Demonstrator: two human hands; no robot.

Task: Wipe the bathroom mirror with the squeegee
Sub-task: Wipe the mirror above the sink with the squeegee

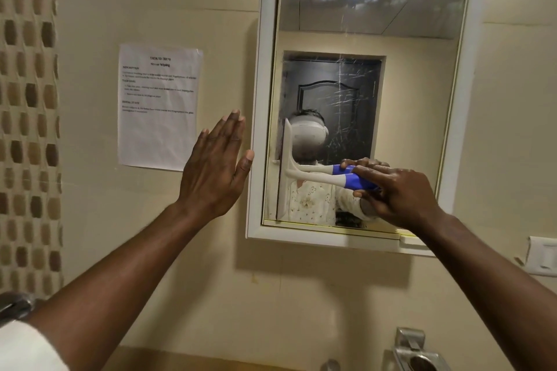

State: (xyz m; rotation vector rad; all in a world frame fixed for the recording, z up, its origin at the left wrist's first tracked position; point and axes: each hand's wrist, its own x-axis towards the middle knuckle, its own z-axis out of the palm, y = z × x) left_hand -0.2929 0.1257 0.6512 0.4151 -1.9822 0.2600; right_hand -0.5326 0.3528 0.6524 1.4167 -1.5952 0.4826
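The bathroom mirror (422, 69) hangs on the beige wall in a white frame (262, 99). White streaks and smears cross its middle and upper glass. My right hand (398, 193) grips the blue handle of a white squeegee (319, 176). The squeegee's blade stands upright against the glass at the mirror's lower left edge. My left hand (215, 172) is raised flat beside the frame's left side, fingers straight, thumb tip at the frame's edge, holding nothing.
A printed paper sheet (158, 105) is taped to the wall left of the mirror. Brown mosaic tiles (27, 129) run down the far left. A white switch plate (542, 256) sits at the lower right, and a metal holder (416, 352) below it.
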